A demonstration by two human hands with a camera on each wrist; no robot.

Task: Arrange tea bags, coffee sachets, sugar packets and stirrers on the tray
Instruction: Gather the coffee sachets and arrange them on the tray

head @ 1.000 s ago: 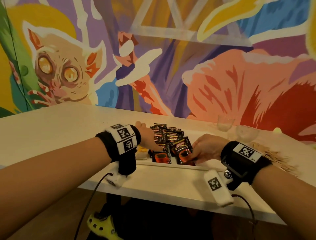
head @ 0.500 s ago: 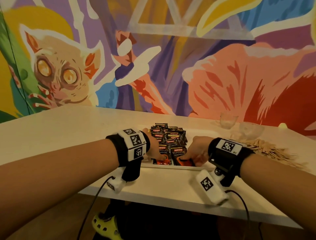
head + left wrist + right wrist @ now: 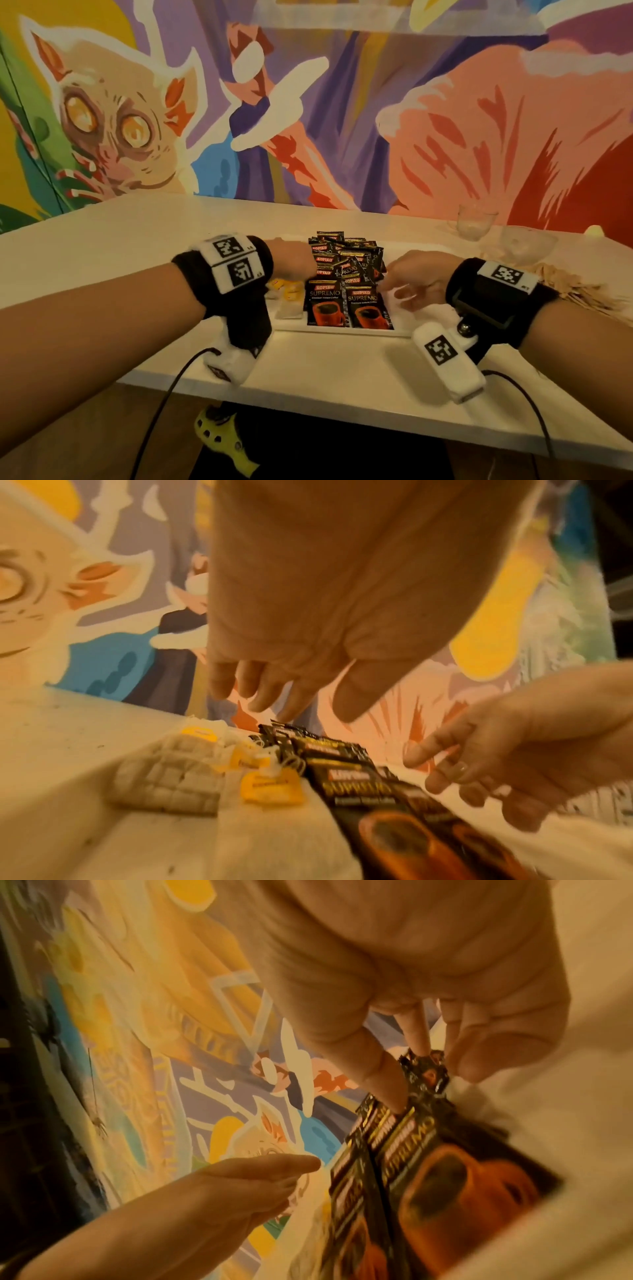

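Observation:
A white tray [image 3: 342, 331] lies on the white table. Black coffee sachets [image 3: 342, 253] are heaped along its middle, and two more [image 3: 346, 308] lie flat side by side at its front rim. Tea bags [image 3: 287, 291] with yellow tags sit on the tray's left side, seen closer as mesh tea bags [image 3: 192, 772]. My left hand [image 3: 294, 262] hovers over the heap's left side, fingers [image 3: 260, 693] relaxed and holding nothing. My right hand [image 3: 414, 282] reaches in from the right. Its loosely spread fingertips [image 3: 394, 1096] meet the heap's near end [image 3: 424, 1069].
A pile of wooden stirrers [image 3: 582, 291] lies on the table right of the tray. Two clear glass bowls [image 3: 476, 222] [image 3: 525, 243] stand behind it, near the painted wall. The table's front edge runs just below my wrists, with a yellow shoe [image 3: 222, 435] under it.
Both hands have let go of the two front sachets, which now lie flat at the tray's front rim. The hands have lifted and moved back toward the heap.

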